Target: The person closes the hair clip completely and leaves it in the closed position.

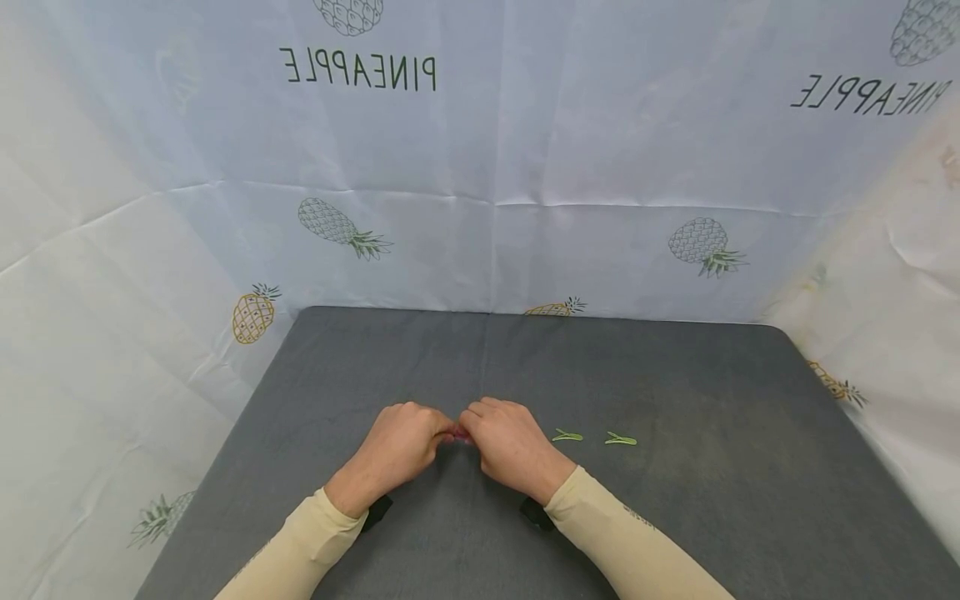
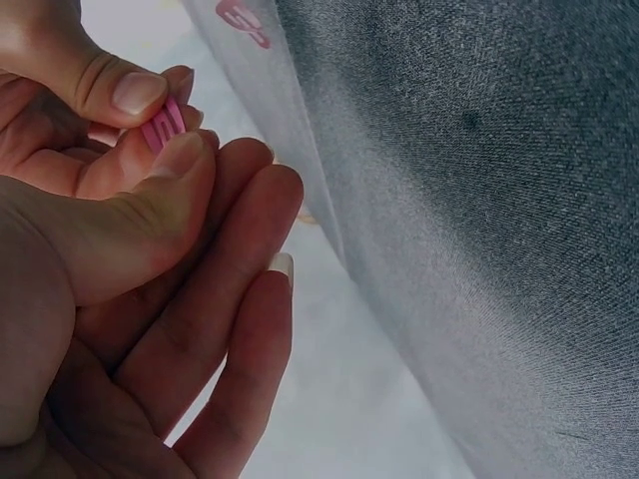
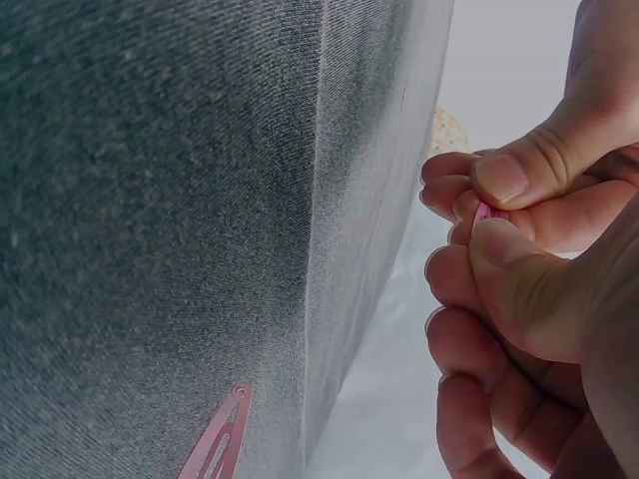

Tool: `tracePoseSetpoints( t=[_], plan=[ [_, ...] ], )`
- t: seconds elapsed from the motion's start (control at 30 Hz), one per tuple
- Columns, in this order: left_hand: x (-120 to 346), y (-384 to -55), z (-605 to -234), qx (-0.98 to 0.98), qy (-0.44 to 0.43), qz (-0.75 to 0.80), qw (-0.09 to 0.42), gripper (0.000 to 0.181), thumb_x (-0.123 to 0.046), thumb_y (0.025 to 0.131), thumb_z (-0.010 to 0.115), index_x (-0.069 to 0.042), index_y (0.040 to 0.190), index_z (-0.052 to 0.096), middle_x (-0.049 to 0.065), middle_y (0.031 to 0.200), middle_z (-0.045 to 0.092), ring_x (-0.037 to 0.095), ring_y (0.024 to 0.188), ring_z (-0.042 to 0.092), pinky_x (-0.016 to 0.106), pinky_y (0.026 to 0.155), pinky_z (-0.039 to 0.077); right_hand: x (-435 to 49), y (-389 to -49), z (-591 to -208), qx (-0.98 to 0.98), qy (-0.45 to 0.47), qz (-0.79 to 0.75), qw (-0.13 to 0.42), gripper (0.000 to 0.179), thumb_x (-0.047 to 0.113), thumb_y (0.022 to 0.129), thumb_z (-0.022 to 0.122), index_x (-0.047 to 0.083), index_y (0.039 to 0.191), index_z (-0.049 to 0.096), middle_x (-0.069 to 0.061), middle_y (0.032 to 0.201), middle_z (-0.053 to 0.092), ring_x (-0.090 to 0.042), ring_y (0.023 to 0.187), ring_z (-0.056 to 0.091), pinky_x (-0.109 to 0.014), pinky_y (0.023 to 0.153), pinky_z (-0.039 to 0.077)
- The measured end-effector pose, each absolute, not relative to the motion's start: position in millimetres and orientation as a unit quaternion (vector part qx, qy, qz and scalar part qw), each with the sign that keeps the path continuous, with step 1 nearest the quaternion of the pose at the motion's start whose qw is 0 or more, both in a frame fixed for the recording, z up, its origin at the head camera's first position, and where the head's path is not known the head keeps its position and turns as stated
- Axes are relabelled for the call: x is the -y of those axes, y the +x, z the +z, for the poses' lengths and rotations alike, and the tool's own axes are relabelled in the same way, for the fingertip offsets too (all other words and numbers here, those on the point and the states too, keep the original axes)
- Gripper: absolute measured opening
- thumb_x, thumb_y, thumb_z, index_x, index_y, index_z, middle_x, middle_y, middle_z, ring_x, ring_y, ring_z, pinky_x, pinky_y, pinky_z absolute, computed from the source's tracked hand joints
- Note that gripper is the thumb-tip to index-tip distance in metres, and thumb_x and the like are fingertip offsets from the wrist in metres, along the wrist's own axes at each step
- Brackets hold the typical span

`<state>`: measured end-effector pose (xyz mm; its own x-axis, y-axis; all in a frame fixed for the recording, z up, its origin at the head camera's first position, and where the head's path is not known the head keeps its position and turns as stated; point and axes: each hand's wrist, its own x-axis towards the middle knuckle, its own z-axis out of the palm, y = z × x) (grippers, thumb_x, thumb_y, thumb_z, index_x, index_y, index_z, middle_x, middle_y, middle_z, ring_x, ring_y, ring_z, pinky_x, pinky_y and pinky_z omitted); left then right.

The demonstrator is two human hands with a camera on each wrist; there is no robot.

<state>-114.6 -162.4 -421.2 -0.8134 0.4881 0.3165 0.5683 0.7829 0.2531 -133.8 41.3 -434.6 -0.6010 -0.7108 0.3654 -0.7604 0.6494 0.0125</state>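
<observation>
A small pink snap hair clip (image 2: 165, 125) is held between both hands, mostly covered by fingertips. My left hand (image 1: 402, 446) pinches one end with its thumb and index finger; in the left wrist view its other fingers curl loosely below. At the opposite end, the thumb and curled fingers of my right hand (image 1: 512, 443) pinch the clip. Both thumbs lie side by side in the right wrist view, a sliver of pink showing between them. Another pink hair clip (image 3: 218, 439) lies on the cloth in that view.
Two yellow-green hair clips, one nearer (image 1: 567, 435) and one farther right (image 1: 621, 438), lie beside my right hand on the dark grey table (image 1: 675, 500). White pineapple-print curtains (image 1: 450, 150) enclose the table's back and sides.
</observation>
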Motion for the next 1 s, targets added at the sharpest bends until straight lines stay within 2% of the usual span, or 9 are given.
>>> tracePoseSetpoints(
  t=[0.6,0.9,1.0],
  plan=[
    [162.0,-116.4,-422.3,0.933,-0.300,-0.156,0.125,0.023,-0.013,0.087,0.088,-0.020,0.069,0.075,-0.012,0.056,0.047,-0.003,0.053,0.027,0.018,0.050,0.024,-42.3,-134.4,-434.8,0.891,0.414,0.076,0.170,0.026,-0.003,0.089,0.079,0.022,0.085,0.072,0.008,0.078,0.065,-0.009,0.072,0.060,-0.025,0.065,0.051],
    [162.0,-117.4,-421.5,0.929,-0.307,-0.169,0.121,0.019,-0.012,0.088,0.087,-0.020,0.073,0.079,-0.012,0.056,0.048,-0.003,0.053,0.027,0.017,0.050,0.025,-45.7,-134.8,-433.5,0.887,0.416,0.094,0.176,0.031,-0.008,0.086,0.077,0.022,0.082,0.072,0.008,0.074,0.060,-0.009,0.067,0.054,-0.023,0.059,0.042],
    [162.5,-117.3,-422.1,0.930,-0.306,-0.166,0.119,0.021,-0.011,0.088,0.087,-0.019,0.072,0.077,-0.012,0.057,0.049,-0.003,0.053,0.029,0.018,0.050,0.027,-44.8,-134.8,-434.7,0.887,0.417,0.098,0.171,0.031,-0.008,0.086,0.077,0.022,0.082,0.072,0.009,0.074,0.061,-0.009,0.068,0.055,-0.023,0.059,0.042]
  ],
)
